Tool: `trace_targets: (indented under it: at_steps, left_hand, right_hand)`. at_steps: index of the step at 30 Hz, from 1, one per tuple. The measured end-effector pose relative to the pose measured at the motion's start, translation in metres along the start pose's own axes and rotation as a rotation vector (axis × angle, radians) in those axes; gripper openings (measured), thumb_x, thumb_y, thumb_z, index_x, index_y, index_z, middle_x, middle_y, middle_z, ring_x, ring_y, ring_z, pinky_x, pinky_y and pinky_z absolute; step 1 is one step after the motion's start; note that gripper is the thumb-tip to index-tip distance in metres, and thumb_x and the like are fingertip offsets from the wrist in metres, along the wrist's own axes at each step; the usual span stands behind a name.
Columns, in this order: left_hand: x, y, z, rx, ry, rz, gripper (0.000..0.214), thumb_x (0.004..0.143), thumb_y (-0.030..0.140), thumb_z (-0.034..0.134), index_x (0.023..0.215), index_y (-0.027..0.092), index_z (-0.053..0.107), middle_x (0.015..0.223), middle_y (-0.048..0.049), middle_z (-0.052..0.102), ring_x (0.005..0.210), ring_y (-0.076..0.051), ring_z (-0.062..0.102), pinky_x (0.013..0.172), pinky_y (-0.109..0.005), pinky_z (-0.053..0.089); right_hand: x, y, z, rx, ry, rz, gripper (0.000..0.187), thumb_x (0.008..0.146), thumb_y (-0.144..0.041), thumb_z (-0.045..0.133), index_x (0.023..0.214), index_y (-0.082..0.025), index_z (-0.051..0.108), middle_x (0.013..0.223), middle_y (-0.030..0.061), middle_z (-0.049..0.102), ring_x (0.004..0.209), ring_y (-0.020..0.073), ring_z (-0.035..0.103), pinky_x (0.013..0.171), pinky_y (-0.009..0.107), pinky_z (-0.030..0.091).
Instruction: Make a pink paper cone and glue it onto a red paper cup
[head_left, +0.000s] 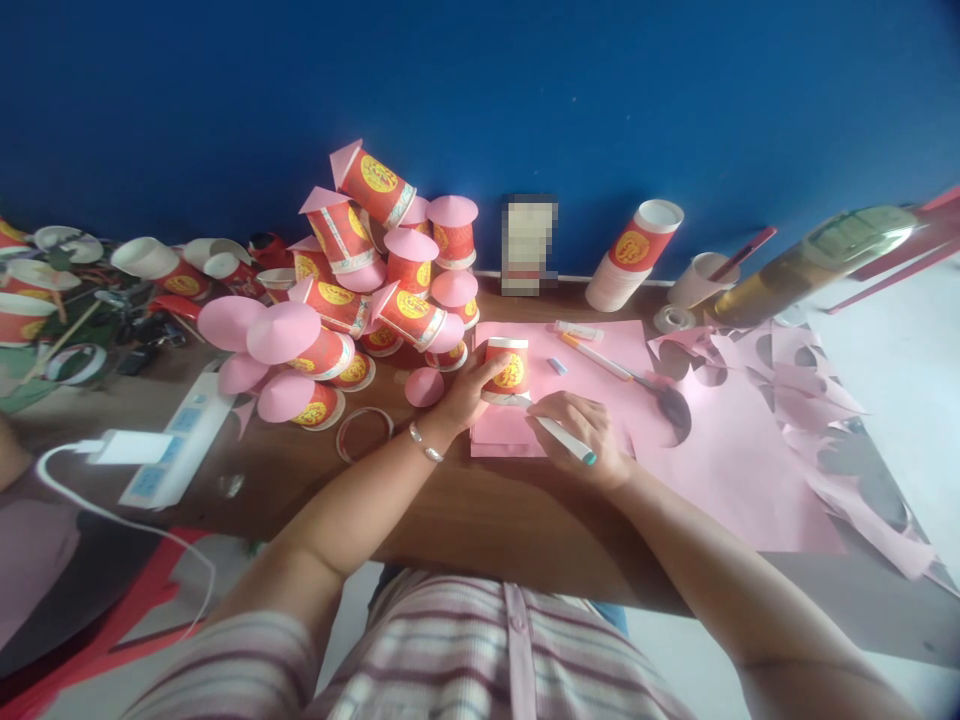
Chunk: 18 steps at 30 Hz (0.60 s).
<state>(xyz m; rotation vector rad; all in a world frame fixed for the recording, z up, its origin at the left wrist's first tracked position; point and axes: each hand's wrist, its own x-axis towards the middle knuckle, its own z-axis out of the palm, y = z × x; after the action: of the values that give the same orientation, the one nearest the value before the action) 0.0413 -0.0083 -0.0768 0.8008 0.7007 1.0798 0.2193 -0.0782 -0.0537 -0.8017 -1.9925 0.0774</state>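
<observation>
Striped shirt fills the bottom edge, and both bare forearms reach forward from it over the brown desk. The left hand, with a bracelet at the wrist, is wrapped around the side of a red cup that stands on a small stack of pink paper. Just right of the cup, the right hand is closed around a white pen, whose tip points at the cup's base. The two hands are close together but do not touch.

Left of the cup and behind it rises a heap of cups with pink cone tops. Right of the cup lie scissors on a larger pink sheet with cut-out holes. Far left of the cup lies a white power strip. Behind the cup, to the right, a tall stack of cups leans against the blue wall.
</observation>
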Motion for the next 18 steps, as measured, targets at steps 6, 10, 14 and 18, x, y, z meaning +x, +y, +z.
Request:
trace_targets:
  at_steps: [6,10,14,18]
  left_hand:
    - [-0.0007,-0.0014,-0.0018,0.003,-0.009,0.013,0.030,0.080,0.043,0.081,0.095,0.020,0.069,0.086,0.0004,0.067,0.085,-0.017,0.066,0.081,-0.031,0.055]
    - [-0.0011,-0.0021,-0.0027,0.003,-0.011,-0.012,0.030,0.079,0.043,0.081,0.094,0.020,0.069,0.086,0.0003,0.068,0.083,-0.017,0.067,0.078,-0.031,0.055]
    - [-0.0016,-0.0019,-0.0031,0.013,-0.013,-0.034,0.030,0.080,0.044,0.081,0.095,0.021,0.069,0.085,0.0008,0.068,0.080,-0.016,0.068,0.078,-0.031,0.056]
    - [-0.0018,-0.0019,-0.0038,0.018,-0.011,-0.046,0.032,0.080,0.045,0.081,0.096,0.020,0.070,0.087,0.0005,0.068,0.080,-0.016,0.067,0.078,-0.031,0.057]
  right_hand:
    - [0.0010,0.0010,-0.0008,-0.029,0.012,-0.015,0.018,0.095,-0.011,0.064,0.109,-0.021,0.062,0.083,0.0036,0.074,0.071,0.0159,0.073,0.066,0.026,0.060]
    - [0.0023,0.0010,-0.0034,-0.039,0.001,-0.005,0.020,0.095,-0.011,0.064,0.112,-0.021,0.063,0.086,0.0046,0.075,0.075,0.0168,0.074,0.068,0.027,0.061]
    - [0.0021,0.0017,-0.0042,-0.048,-0.003,-0.009,0.020,0.095,-0.011,0.063,0.113,-0.021,0.063,0.087,0.0045,0.075,0.075,0.0168,0.073,0.069,0.028,0.061]
    - [0.0020,0.0021,-0.0034,-0.034,0.004,-0.015,0.021,0.095,-0.010,0.064,0.112,-0.020,0.062,0.087,0.0052,0.075,0.075,0.0166,0.073,0.070,0.027,0.061]
